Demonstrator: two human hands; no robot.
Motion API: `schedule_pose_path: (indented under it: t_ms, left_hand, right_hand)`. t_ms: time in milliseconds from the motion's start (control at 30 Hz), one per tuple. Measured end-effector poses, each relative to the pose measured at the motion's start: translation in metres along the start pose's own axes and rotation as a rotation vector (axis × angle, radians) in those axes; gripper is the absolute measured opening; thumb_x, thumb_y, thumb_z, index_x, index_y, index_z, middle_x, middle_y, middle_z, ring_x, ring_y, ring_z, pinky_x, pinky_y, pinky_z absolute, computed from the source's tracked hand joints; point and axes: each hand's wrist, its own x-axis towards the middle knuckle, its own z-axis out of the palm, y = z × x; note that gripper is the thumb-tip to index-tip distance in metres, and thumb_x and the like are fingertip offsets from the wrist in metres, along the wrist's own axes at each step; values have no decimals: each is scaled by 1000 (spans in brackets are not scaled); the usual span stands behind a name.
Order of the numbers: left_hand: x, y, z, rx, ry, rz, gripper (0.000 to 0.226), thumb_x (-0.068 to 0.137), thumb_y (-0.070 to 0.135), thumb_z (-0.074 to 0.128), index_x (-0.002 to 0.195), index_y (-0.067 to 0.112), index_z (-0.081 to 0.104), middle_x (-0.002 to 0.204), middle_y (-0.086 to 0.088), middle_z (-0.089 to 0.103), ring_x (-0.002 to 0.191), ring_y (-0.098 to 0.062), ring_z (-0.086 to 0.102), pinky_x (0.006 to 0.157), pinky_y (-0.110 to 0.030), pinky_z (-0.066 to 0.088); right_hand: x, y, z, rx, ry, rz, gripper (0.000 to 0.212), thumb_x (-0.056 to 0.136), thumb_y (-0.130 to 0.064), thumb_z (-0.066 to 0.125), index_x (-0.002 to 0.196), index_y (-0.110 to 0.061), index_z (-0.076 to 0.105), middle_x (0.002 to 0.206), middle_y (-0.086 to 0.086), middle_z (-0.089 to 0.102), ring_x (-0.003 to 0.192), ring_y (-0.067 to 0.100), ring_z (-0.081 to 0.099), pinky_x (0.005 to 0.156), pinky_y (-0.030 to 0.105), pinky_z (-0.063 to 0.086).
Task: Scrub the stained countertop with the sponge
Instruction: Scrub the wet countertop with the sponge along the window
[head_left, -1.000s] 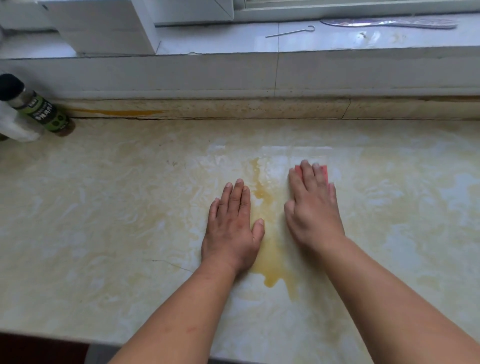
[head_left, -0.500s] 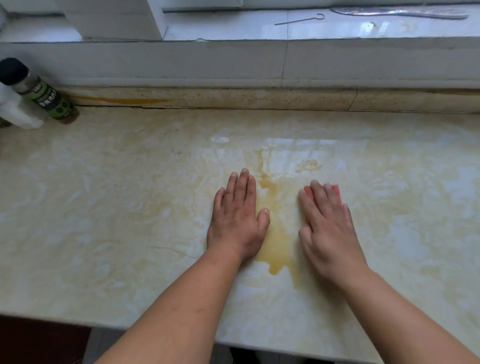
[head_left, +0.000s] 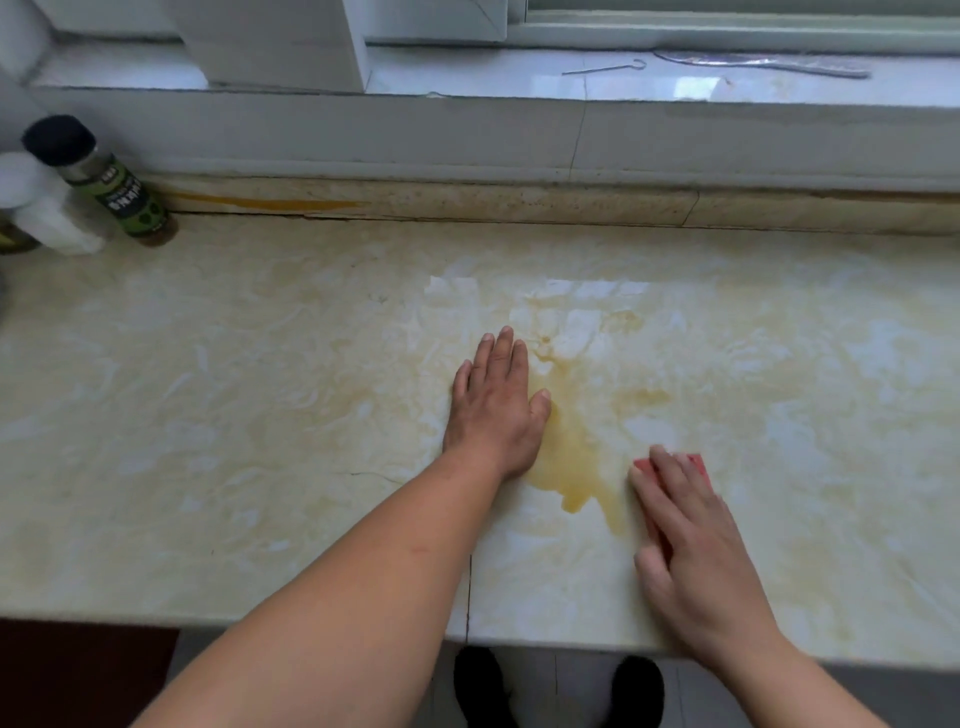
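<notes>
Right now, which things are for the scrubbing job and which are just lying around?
For the job: red sponge under the right hand; yellow stain; countertop; left hand flat beside the stain.

Just lying about: spice bottle; white container; wire hook on the windowsill.

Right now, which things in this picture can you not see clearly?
- Sponge: mostly hidden under the right hand, head view.
- Bottle label: too small to read.
- White container: cut off by the left edge.
- Right-hand fingers: blurred.
</notes>
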Motion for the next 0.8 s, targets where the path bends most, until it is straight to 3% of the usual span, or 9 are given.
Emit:
schedule_pose_path:
  t_ms: [133, 233, 400, 500, 567, 733, 800]
  left_hand:
    - [-4, -14, -11, -28, 53, 37, 68, 110, 41, 29, 167, 15, 1, 175, 1, -14, 160, -15, -18, 130, -37, -7]
    - [-5, -29, -18, 88, 58, 31, 69, 110, 40, 24, 167, 15, -7, 173, 2, -22, 158, -16, -26, 129, -40, -10]
    - [0, -41, -17, 141, 40, 9, 72, 110, 44, 24, 166, 15, -11, 172, 1, -27, 157, -16, -27, 129, -38, -11]
    - [2, -41, -12, 172, 67, 5, 73, 109, 47, 25, 166, 16, -11, 172, 1, -27, 157, -16, -26, 129, -38, -10]
    - [3, -42, -10, 178, 84, 3, 75, 109, 48, 25, 166, 17, -11, 172, 2, -26, 158, -15, -26, 129, -39, -9]
    - [3, -44, -7, 189, 101, 0, 76, 108, 50, 26, 166, 18, -11, 172, 4, -26, 157, -13, -26, 129, -38, -8]
    - [3, -44, -8, 190, 102, 0, 76, 107, 52, 23, 166, 19, -11, 172, 5, -26, 157, -13, -27, 129, -37, -9]
  right_hand:
    - [-58, -12, 23, 16, 23, -131, 79, 71, -24, 48, 149, -14, 47, 165, 4, 28, 153, 34, 22, 110, 58, 33]
    - [-53, -36, 35, 6, -13, -156, 82, 68, -26, 49, 150, -14, 47, 166, 3, 26, 153, 32, 21, 112, 50, 29]
    - [-5, -72, 44, -70, -57, -141, 80, 80, -30, 40, 159, -22, 28, 170, -4, 3, 156, 23, -3, 121, 40, 6]
    - [46, -90, 35, -75, -71, -78, 79, 85, -39, 20, 162, -27, 5, 166, -9, -23, 150, 17, -29, 123, 37, -15]
    - [67, -94, 29, -103, -103, -57, 80, 83, -42, 10, 160, -29, -5, 162, -9, -32, 146, 15, -38, 121, 39, -18]
    - [38, -89, 34, -79, -109, -74, 78, 85, -34, 27, 162, -25, 10, 168, -6, -14, 154, 19, -18, 122, 41, -7]
    - [52, -87, 31, -104, -131, -87, 78, 86, -36, 23, 162, -25, 9, 168, -6, -18, 153, 19, -22, 122, 41, -9]
